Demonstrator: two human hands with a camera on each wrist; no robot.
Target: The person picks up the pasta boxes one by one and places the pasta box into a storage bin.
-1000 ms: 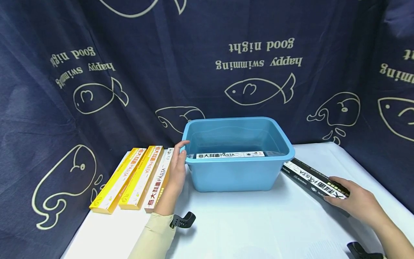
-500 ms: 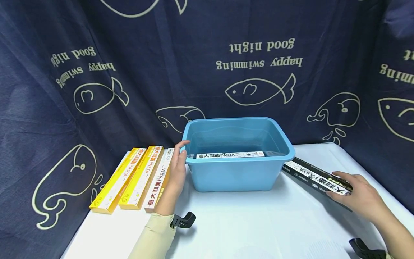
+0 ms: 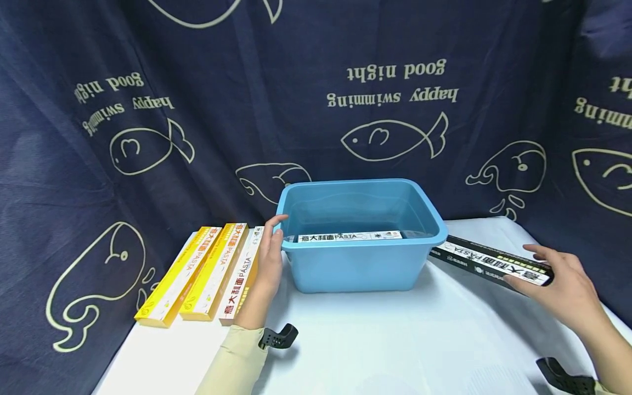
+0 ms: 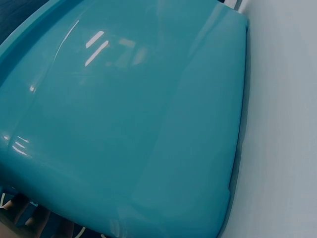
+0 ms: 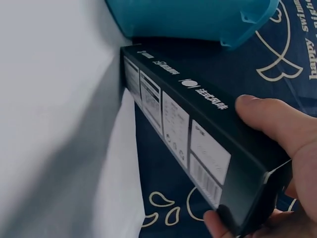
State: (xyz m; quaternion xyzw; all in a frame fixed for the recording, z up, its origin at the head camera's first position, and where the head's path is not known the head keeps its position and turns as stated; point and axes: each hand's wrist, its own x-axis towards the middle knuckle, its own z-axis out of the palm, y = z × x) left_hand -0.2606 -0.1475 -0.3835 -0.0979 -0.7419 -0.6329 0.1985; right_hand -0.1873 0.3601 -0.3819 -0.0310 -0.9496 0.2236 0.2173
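My left hand (image 3: 270, 258) holds the left rim of a blue plastic bin (image 3: 353, 269), with the thumb and fingers at its edge; in the left wrist view the bin's side fills most of the picture. Inside the bin lies a white pasta box (image 3: 350, 236). At the right, my right hand (image 3: 568, 285) grips the near end of a long black pasta box (image 3: 489, 260). In the right wrist view the thumb lies along one side of this black box (image 5: 193, 124), and its near end is raised off the table. Its far end is beside the bin, partly hidden by it.
Left of the bin, two yellow pasta boxes (image 3: 180, 274) (image 3: 217, 269) and a white-topped pasta box (image 3: 242, 274) lie side by side on the white table (image 3: 395, 340). A dark blue curtain (image 3: 296, 109) with fish drawings hangs behind.
My right hand has moved right and slightly away from me, raising the black pasta box's near end and swinging it rightward. My left hand and the bin stay in place.
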